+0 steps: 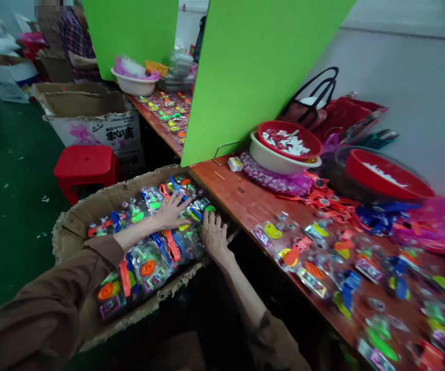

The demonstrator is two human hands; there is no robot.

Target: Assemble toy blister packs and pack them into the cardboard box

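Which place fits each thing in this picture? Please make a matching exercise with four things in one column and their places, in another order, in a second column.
Things:
1. red stool
2. left hand
3. red bowl
4. green board

Places:
A. inside a white bowl
B. standing on the wooden table
C. on the floor, beside the cardboard box
D. on the plastic packets in the box

Pairs: 1-C, 2-D, 3-A, 4-B
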